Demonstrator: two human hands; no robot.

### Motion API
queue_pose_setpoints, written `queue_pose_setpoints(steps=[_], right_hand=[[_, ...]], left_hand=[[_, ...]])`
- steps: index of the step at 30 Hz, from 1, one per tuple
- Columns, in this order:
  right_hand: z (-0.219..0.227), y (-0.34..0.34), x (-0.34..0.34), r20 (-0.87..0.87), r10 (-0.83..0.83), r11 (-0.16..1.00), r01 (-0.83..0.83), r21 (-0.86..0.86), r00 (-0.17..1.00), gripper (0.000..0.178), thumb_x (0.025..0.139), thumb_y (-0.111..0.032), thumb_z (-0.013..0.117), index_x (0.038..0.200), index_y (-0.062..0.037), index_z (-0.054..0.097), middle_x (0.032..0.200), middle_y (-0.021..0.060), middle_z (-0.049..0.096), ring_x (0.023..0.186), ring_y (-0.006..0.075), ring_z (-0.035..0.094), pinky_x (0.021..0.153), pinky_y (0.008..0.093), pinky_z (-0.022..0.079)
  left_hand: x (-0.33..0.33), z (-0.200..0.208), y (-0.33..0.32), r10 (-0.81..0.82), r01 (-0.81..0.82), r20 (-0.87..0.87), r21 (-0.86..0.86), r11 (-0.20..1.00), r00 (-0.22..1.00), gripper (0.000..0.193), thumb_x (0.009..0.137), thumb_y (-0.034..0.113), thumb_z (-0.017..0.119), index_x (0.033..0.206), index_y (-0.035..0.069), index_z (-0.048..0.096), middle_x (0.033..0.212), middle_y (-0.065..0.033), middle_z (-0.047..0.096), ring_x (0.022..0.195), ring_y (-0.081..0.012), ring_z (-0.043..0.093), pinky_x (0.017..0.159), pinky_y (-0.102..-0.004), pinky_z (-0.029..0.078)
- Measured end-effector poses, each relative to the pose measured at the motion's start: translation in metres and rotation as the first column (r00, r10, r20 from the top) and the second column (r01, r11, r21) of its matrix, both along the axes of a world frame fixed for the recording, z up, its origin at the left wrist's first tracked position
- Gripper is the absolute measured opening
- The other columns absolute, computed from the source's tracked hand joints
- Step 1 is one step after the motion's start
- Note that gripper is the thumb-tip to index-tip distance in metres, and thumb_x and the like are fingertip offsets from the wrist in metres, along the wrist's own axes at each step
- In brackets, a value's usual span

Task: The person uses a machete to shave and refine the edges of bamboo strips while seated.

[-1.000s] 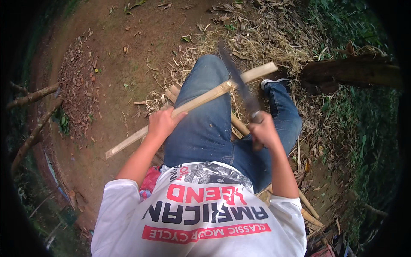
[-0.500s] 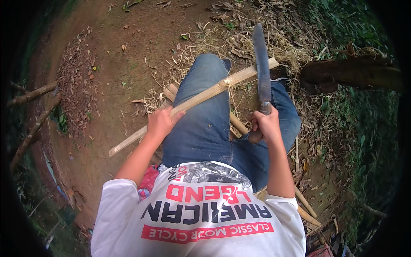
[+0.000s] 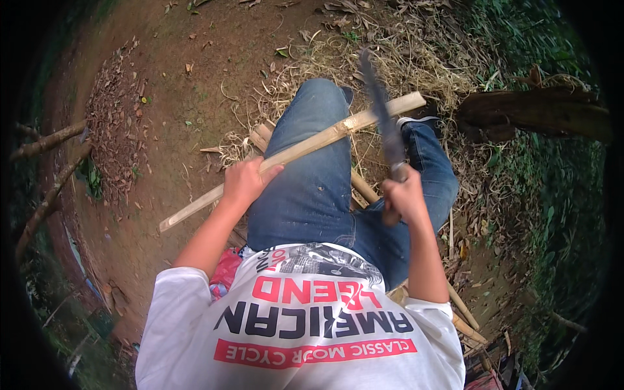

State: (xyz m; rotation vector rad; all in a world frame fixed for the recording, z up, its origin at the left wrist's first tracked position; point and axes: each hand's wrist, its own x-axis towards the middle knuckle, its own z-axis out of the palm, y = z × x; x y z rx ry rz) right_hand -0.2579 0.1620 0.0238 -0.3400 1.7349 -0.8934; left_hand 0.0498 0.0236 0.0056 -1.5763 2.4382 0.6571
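Observation:
My left hand [image 3: 246, 182] is closed around a long, pale strip of split bamboo [image 3: 305, 144], which lies slantwise across my left thigh. Its far end points up to the right, while the near end sticks out past my wrist at the lower left. In my right hand [image 3: 404, 195] is the handle of a machete [image 3: 383, 107], gripped with the fingers wrapped round it. The dark blade crosses over the strip near its far end, tip tilted up and left, and is smeared by motion. Whether the blade touches the strip I cannot tell.
Thin curled shavings [image 3: 416, 71] and dry leaves litter the ground beyond my knees. A thick dark log [image 3: 533, 116] lies at the right. Bamboo pieces [image 3: 363, 187] rest beneath my legs. Branches [image 3: 52, 188] stand at the left, and a red cloth-like item [image 3: 226, 270] sits by my left hip.
The machete's blade has swung left, its tip now tilted further left and slightly lower. The bamboo strip has shifted a little in my left hand, its near end slightly further left.

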Motion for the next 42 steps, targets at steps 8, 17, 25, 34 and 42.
queue_pose_setpoints(steps=[8,17,25,34,42], right_hand=[[-0.016,0.009,0.014,0.045,0.035,0.999,-0.035,0.006,0.998,0.017,0.072,0.005,0.063,0.086,0.0008,0.054,0.059,0.0044,0.054,0.042,0.0133,0.051,0.038,0.0292,0.04],[0.002,0.006,0.016,0.073,0.008,0.999,-0.005,-0.043,0.997,0.019,0.074,0.004,0.062,0.092,0.0025,0.054,0.059,0.0039,0.053,0.042,0.0118,0.049,0.038,0.0285,0.038],[0.005,0.009,0.014,0.05,-0.162,0.978,0.167,-0.125,0.986,0.016,0.076,0.006,0.062,0.086,0.0005,0.05,0.059,0.0044,0.053,0.041,0.0121,0.049,0.037,0.0278,0.039],[-0.005,0.033,0.03,0.145,-0.362,0.915,0.381,-0.132,0.921,0.016,0.077,0.004,0.062,0.085,-0.0016,0.049,0.057,0.0053,0.052,0.04,0.0134,0.047,0.038,0.0289,0.039],[0.0,0.062,0.039,0.27,-0.608,0.731,0.659,-0.177,0.747,0.021,0.079,0.004,0.061,0.085,-0.0041,0.043,0.058,0.0039,0.046,0.041,0.0137,0.045,0.038,0.0296,0.038]], left_hand=[[-0.003,0.002,0.003,0.037,-0.036,-0.016,0.04,0.999,0.999,0.073,0.084,0.069,0.051,0.089,-0.002,0.069,0.084,-0.0252,0.066,0.079,-0.0412,0.066,0.07,-0.0493,0.052],[0.004,0.0,0.006,0.079,-0.079,-0.002,0.103,0.992,0.997,0.075,0.084,0.071,0.049,0.095,-0.001,0.069,0.083,-0.0253,0.067,0.081,-0.0421,0.066,0.071,-0.0497,0.052],[0.003,0.006,0.0,0.028,-0.025,-0.056,0.052,0.998,0.998,0.069,0.084,0.067,0.054,0.099,0.001,0.069,0.079,-0.0235,0.067,0.077,-0.0398,0.067,0.069,-0.0482,0.052],[-0.022,0.049,-0.019,-0.086,0.086,-0.212,-0.012,0.996,0.973,0.041,0.082,0.044,0.068,0.095,0.005,0.068,0.083,-0.0192,0.068,0.084,-0.0373,0.065,0.075,-0.046,0.051],[-0.07,0.083,-0.066,-0.319,0.296,-0.279,-0.124,0.947,0.906,0.026,0.084,0.028,0.069,0.098,0.006,0.067,0.084,-0.0165,0.066,0.085,-0.0382,0.062,0.074,-0.0462,0.048]])
